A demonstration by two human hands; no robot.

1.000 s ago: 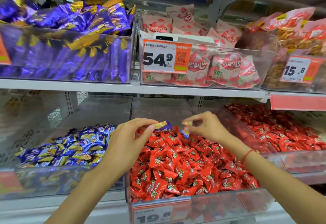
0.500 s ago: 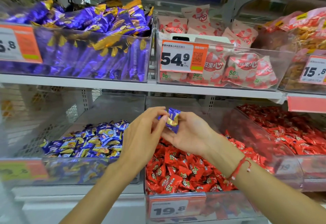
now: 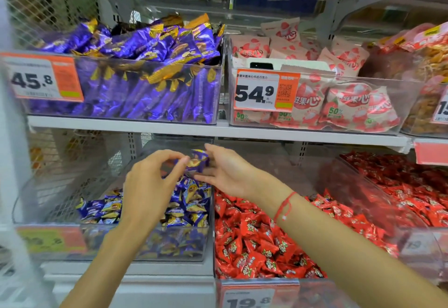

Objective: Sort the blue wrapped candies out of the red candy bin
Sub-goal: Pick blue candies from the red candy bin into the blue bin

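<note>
blue wrapped candies (image 3: 196, 162) are being pinched by the left hand (image 3: 150, 186) and right hand (image 3: 228, 174) together (above the blue candy bin (image 3: 145, 247)).

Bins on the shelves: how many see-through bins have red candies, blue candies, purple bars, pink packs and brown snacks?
Clear plastic bins of red wrapped candies: 2, the middle one and the right one
Clear plastic bin of blue wrapped candies: 1
Clear plastic bin of purple bars: 1
Clear plastic bin of pink strawberry packs: 1
Clear plastic bin of brown snacks, partly out of view: 1
Total: 6 bins
</note>
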